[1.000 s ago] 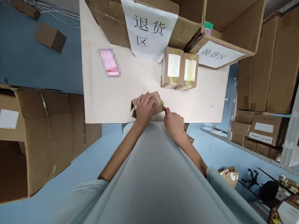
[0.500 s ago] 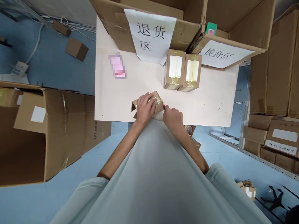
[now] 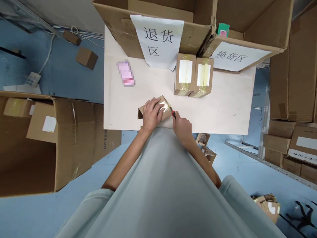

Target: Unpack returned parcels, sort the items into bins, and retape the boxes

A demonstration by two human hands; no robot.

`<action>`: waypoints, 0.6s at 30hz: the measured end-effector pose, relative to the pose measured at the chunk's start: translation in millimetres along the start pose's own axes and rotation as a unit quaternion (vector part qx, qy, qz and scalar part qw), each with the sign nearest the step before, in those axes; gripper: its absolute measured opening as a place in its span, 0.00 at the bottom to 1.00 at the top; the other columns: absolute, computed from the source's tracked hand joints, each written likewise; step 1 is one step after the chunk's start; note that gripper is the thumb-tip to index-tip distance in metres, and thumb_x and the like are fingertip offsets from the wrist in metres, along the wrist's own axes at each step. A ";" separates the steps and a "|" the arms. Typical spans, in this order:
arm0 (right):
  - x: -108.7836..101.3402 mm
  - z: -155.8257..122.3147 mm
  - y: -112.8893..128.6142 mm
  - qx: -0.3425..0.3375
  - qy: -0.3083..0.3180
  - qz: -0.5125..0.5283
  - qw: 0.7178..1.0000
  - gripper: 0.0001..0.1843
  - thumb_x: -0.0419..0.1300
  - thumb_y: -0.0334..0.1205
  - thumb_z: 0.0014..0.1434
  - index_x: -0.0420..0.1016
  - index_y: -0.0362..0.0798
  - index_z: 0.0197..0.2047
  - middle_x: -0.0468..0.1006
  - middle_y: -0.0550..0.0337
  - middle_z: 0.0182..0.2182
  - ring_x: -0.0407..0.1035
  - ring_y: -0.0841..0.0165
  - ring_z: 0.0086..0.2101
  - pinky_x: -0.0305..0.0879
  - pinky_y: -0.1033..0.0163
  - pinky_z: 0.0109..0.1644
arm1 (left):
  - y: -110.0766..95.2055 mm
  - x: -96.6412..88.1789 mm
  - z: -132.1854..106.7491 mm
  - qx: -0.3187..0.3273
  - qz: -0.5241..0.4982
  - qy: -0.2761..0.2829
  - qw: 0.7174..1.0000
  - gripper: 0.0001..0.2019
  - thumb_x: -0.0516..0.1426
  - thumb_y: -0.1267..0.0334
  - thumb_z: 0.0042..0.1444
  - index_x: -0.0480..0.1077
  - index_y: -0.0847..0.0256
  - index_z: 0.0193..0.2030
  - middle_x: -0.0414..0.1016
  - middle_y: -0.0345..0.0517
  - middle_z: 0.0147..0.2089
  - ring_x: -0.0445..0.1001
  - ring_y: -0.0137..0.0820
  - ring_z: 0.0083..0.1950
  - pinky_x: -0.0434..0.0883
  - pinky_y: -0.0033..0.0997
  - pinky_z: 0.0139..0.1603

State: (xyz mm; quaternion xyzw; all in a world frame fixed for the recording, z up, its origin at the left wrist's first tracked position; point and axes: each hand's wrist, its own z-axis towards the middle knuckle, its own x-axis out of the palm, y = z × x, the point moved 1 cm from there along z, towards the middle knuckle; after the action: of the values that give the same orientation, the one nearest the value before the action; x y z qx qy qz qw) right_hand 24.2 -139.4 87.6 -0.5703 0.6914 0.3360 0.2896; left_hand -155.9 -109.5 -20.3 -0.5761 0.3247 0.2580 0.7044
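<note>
A small cardboard box (image 3: 165,115) with shiny clear tape lies at the table's front edge, one flap standing open at its left end. Over its top, my left hand (image 3: 151,114) grips it with the fingers spread. My right hand (image 3: 182,127) is closed around a red and black utility knife (image 3: 173,114). The knife's blade points up and left and meets the box's taped right end. How deep the blade sits cannot be made out.
Two taped boxes (image 3: 185,74) with white labels stand side by side behind my hands. Large open cartons (image 3: 198,36) bearing paper signs line the table's back. A blurred pink item (image 3: 125,72) lies at left on the white table (image 3: 228,109). A big carton (image 3: 74,142) stands left.
The knife has shifted slightly up and left along the box's end, and more of its blade shows. The box has turned a little under my left hand. The camera view has shifted slightly.
</note>
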 end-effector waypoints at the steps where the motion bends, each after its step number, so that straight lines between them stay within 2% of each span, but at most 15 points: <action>1: -4.3 -2.8 1.3 -0.009 0.005 -0.032 0.999 0.27 0.45 0.41 0.87 0.64 0.44 0.81 0.90 0.39 0.52 0.86 0.54 0.51 0.75 0.57 0.54 | -1.7 0.6 -2.5 0.000 -0.001 0.002 1.000 0.14 0.54 0.52 0.80 0.80 0.53 0.58 0.79 0.59 0.73 0.72 0.52 0.81 0.65 0.66 0.82; 6: -29.6 4.8 -7.7 -0.080 0.026 -0.089 0.992 0.22 0.48 0.39 0.85 0.74 0.48 0.73 0.89 0.39 0.51 0.86 0.51 0.53 0.75 0.55 0.55 | -6.4 4.2 -10.0 -0.011 -0.010 0.000 1.000 0.15 0.54 0.51 0.80 0.80 0.52 0.58 0.79 0.59 0.73 0.72 0.53 0.81 0.65 0.68 0.82; 8: -28.6 10.9 -8.3 -0.077 0.022 -0.076 0.994 0.20 0.48 0.40 0.85 0.76 0.47 0.69 0.89 0.39 0.52 0.85 0.51 0.54 0.76 0.54 0.55 | -8.0 5.9 -11.2 -0.014 -0.012 -0.006 1.000 0.14 0.54 0.52 0.80 0.80 0.53 0.57 0.79 0.59 0.73 0.72 0.53 0.80 0.66 0.68 0.81; 10: -18.3 15.2 -4.0 -0.050 0.019 -0.044 0.998 0.19 0.48 0.39 0.85 0.75 0.43 0.67 0.88 0.36 0.54 0.85 0.50 0.55 0.76 0.54 0.56 | -9.8 7.1 -11.9 -0.016 -0.009 -0.012 1.000 0.14 0.54 0.52 0.80 0.79 0.53 0.57 0.79 0.60 0.74 0.72 0.53 0.80 0.66 0.67 0.81; 13: 3.6 19.0 2.2 -0.007 0.025 0.064 0.998 0.18 0.46 0.38 0.85 0.70 0.40 0.67 0.90 0.37 0.51 0.87 0.53 0.51 0.77 0.55 0.55 | -11.7 7.4 -12.4 -0.013 0.001 -0.018 1.000 0.14 0.55 0.53 0.80 0.79 0.53 0.57 0.79 0.60 0.73 0.72 0.53 0.80 0.67 0.66 0.80; 16: 15.6 21.0 -3.0 -0.010 0.062 0.243 0.968 0.19 0.41 0.42 0.87 0.69 0.44 0.65 0.92 0.51 0.45 0.88 0.63 0.37 0.78 0.62 0.47 | -11.4 6.0 -11.5 -0.014 0.004 -0.014 1.000 0.14 0.54 0.52 0.81 0.79 0.53 0.58 0.79 0.60 0.73 0.72 0.53 0.80 0.66 0.67 0.81; 18: 14.3 18.4 -11.3 -0.035 0.081 0.303 0.949 0.19 0.41 0.43 0.88 0.69 0.47 0.65 0.91 0.58 0.42 0.84 0.68 0.29 0.76 0.66 0.43 | -10.0 4.5 -10.3 -0.014 0.007 -0.010 1.000 0.15 0.54 0.51 0.81 0.79 0.53 0.58 0.79 0.60 0.73 0.72 0.53 0.81 0.65 0.68 0.82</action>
State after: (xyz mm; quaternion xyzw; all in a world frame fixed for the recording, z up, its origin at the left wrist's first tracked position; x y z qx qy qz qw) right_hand 33.0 -134.7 63.7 -0.3685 0.8408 0.3845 0.0971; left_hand -147.2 -121.6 -18.6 -0.5810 0.3182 0.2733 0.6975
